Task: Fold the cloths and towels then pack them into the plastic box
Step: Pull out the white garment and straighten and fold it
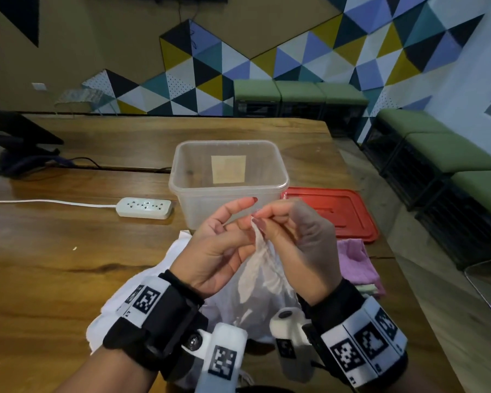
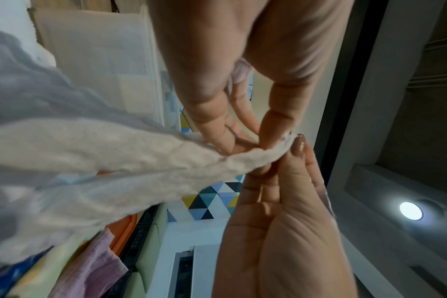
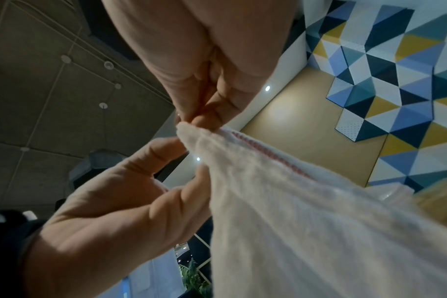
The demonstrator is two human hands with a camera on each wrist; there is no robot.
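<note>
Hands met at lower centre of the head view, where our right hand [image 1: 292,245] pinched a corner of the white cloth [image 1: 260,268], our left hand [image 1: 219,248] half-open beside it; unfolding preceded folding, the plastic box [image 1: 182,177] waiting above.

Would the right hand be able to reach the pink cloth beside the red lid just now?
Probably not yet: the right hand is pinching the white cloth. The pink cloth itself lies uncovered close by.
</note>
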